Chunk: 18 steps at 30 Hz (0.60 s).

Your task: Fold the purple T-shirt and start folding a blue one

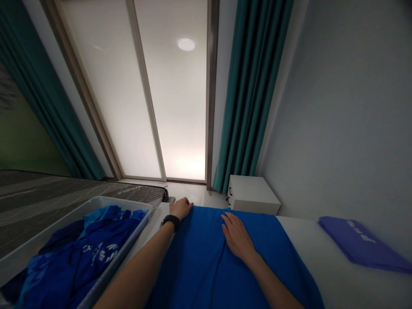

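A plain blue cloth (199, 253), perhaps a garment, lies spread over the white table in front of me, with a crease running down its middle. At its far left corner my left hand (181, 208), with a dark watch on the wrist, has its fingers curled and pinched on the edge. My right hand (237, 236) rests palm down on the cloth right of the crease. Its fingers are stretched out towards the far edge and grip nothing.
On the left stands a pale plastic bin (99, 201) holding crumpled blue clothes (93, 249) with white print. A folded purple item (363, 244) lies on the white table (299, 244) by the wall. Beyond are a white cabinet (254, 191), teal curtains (254, 94) and frosted sliding doors (177, 107).
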{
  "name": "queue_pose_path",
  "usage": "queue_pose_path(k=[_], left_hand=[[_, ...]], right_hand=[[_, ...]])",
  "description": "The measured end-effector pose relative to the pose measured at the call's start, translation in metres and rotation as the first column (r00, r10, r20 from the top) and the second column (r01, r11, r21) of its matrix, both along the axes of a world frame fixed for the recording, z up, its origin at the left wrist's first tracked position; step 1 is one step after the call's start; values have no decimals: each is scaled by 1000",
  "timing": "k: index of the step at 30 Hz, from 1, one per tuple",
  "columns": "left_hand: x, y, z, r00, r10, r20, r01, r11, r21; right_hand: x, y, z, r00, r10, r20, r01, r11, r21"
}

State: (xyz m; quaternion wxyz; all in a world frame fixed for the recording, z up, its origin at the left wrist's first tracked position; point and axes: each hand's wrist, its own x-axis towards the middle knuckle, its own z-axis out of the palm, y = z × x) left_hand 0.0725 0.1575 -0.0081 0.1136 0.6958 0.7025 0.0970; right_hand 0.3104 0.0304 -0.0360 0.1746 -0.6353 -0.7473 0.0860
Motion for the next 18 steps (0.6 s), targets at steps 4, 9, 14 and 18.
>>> queue_pose_path(k=[4,9,14,18], left_hand=[[7,-4,-3,997,-59,-41,60,998,27],[3,-12,-5,994,-81,-74,87,993,77],[-10,-10,-6,991,-77,-106,91,987,129],[-27,-9,-4,989,-48,-139,71,984,161]], right_hand=[[0,-3,0,999,9,-34,-8,999,40],[8,-3,4,998,-3,-65,8,998,66],[51,-1,1,982,-164,93,163,987,13],[99,-8,-8,910,-320,265,355,930,-98]])
